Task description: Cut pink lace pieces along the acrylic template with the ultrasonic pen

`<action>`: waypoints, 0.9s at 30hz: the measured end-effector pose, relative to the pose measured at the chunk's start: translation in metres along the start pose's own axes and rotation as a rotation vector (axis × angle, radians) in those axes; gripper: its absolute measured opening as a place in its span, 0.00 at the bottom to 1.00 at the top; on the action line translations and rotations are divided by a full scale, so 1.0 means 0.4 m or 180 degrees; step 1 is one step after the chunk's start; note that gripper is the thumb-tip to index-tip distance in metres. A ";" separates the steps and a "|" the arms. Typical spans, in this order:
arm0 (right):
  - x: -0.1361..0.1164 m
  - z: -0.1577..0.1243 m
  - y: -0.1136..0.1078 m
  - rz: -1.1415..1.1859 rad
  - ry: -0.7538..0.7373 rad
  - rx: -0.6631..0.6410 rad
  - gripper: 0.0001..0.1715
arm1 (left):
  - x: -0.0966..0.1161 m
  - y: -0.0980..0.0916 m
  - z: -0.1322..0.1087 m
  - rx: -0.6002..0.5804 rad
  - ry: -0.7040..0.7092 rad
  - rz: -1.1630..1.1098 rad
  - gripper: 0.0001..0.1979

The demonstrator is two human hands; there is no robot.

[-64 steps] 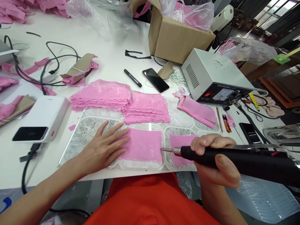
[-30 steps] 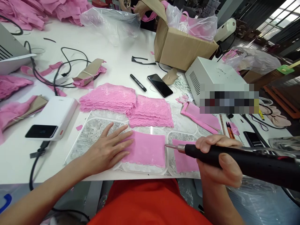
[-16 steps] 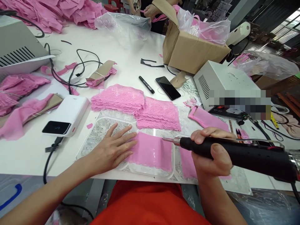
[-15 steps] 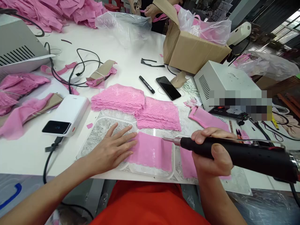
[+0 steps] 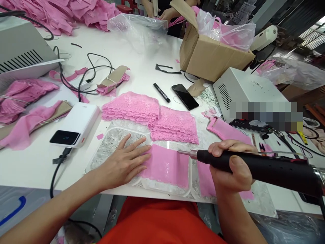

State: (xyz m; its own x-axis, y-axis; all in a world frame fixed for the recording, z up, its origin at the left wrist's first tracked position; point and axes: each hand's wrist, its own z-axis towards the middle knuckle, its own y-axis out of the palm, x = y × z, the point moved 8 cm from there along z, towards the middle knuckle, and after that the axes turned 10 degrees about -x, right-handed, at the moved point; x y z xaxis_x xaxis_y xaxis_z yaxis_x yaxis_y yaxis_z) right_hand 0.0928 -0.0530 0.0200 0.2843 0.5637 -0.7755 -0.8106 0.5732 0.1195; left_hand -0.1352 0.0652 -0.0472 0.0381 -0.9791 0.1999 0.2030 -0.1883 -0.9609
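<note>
My left hand (image 5: 127,162) lies flat with its fingers spread, fingertips on the left edge of a pink fabric piece (image 5: 166,169). That piece is spread over a clear plastic template (image 5: 190,184) on a marbled sheet. Wrapped round a thick black handheld tool (image 5: 274,173) with a tapered metal tip, my right hand (image 5: 232,166) holds it nearly level. The tip points left, at the upper right part of the fabric; whether it touches is unclear. Just behind lie two stacks of pink lace pieces, a left stack (image 5: 132,106) and a right stack (image 5: 174,125).
A white power bank (image 5: 81,118) with a cable is at left. Beyond the lace are a marker (image 5: 161,92) and a phone (image 5: 185,96). Grey machine boxes flank the table, one at right (image 5: 246,91). A cardboard box (image 5: 215,54) and another person's hand (image 5: 169,14) appear behind.
The whole view has shifted slightly, so things sit a little further right. Both hands, the tool and the fabric keep nearly the same places relative to one another.
</note>
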 end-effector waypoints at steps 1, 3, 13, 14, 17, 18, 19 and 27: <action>-0.001 0.001 0.000 0.0002 -0.0006 0.0035 0.06 | 0.002 -0.002 0.000 0.0017 0.0002 -0.0002 0.15; -0.003 0.003 0.004 0.0048 -0.0013 0.0100 0.07 | 0.006 -0.008 -0.002 0.0051 -0.0009 -0.0005 0.14; 0.014 0.013 0.076 0.0083 0.0066 -0.0049 0.06 | 0.034 -0.026 -0.030 0.0072 -0.0247 -0.0242 0.15; 0.016 0.013 0.077 0.0059 0.0073 -0.0043 0.06 | 0.033 -0.027 -0.035 0.0104 -0.0296 -0.0307 0.15; 0.022 0.012 0.074 0.0066 0.0072 -0.0034 0.06 | 0.041 -0.026 -0.047 0.0158 -0.0271 -0.0290 0.15; 0.023 0.012 0.074 0.0081 0.0076 -0.0051 0.06 | 0.042 -0.025 -0.051 0.0162 -0.0254 -0.0257 0.15; 0.024 0.012 0.073 0.0090 0.0081 -0.0062 0.06 | 0.043 -0.023 -0.054 0.0155 -0.0243 -0.0227 0.15; 0.019 0.015 0.075 0.0045 0.0089 0.0097 0.05 | 0.044 -0.011 -0.077 -0.0004 -0.0307 -0.0264 0.15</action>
State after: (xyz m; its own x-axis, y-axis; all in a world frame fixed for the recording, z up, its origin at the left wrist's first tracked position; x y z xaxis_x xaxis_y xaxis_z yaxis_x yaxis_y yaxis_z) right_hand 0.0739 -0.0280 0.0216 0.2582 0.5554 -0.7905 -0.7985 0.5833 0.1490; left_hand -0.1655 0.0464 -0.0454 0.1151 -0.9482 0.2960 0.2080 -0.2684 -0.9406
